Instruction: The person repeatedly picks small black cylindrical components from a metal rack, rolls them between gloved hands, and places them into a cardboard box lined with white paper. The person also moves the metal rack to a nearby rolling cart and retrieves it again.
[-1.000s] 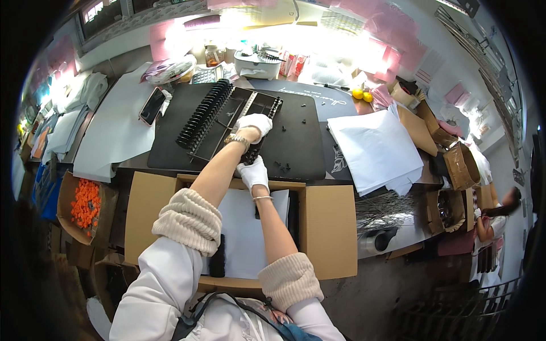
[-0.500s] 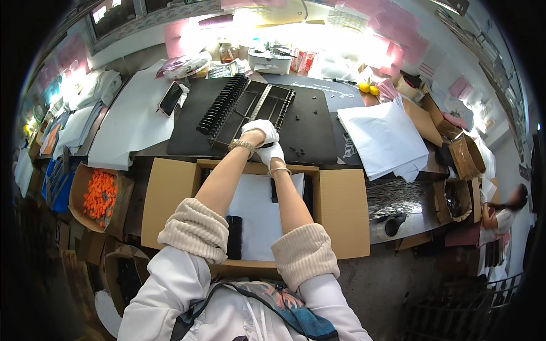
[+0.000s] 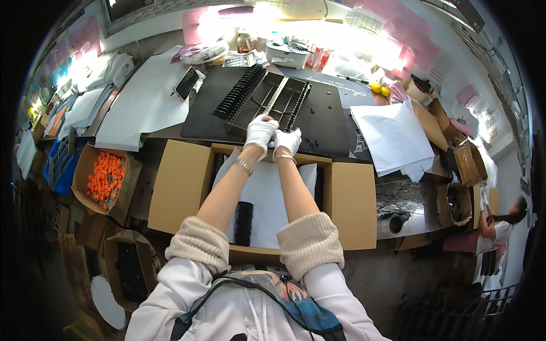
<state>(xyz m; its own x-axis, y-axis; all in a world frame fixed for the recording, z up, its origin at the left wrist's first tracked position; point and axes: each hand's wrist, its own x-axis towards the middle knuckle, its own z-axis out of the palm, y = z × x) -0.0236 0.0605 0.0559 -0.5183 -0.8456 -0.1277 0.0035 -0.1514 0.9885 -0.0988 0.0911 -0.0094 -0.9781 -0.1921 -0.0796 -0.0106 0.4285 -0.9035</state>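
A black frame (image 3: 259,96) lies on the dark mat. Rows of black ring-like pieces (image 3: 242,91) line its left side, smaller black pieces (image 3: 297,105) its right rail, and a pale ruler-like strip (image 3: 277,94) runs along its middle. At the frame's near end, my left hand (image 3: 261,134), in a white glove with bare fingertips, is closed. Close beside it my right hand (image 3: 288,142), also white-gloved, has its fingers drawn together. Whatever is between the fingers is too small or hidden. Below my forearms, an open cardboard box (image 3: 352,207) holds white sheets (image 3: 264,199) and a black roll-like piece (image 3: 244,223).
Orange pieces fill a carton (image 3: 131,190) at left. A phone (image 3: 186,84) lies on white paper beyond it. Several small black bits (image 3: 311,142) dot the mat (image 3: 327,122). White sheets (image 3: 392,136) are stacked at right, above thin metal rods (image 3: 404,196). Far right, a person (image 3: 492,230) is seated.
The view has shifted, so the table appears further right. My hands have drawn slightly apart, the right now beside the left instead of partly beneath it. The frame seems to stay put.
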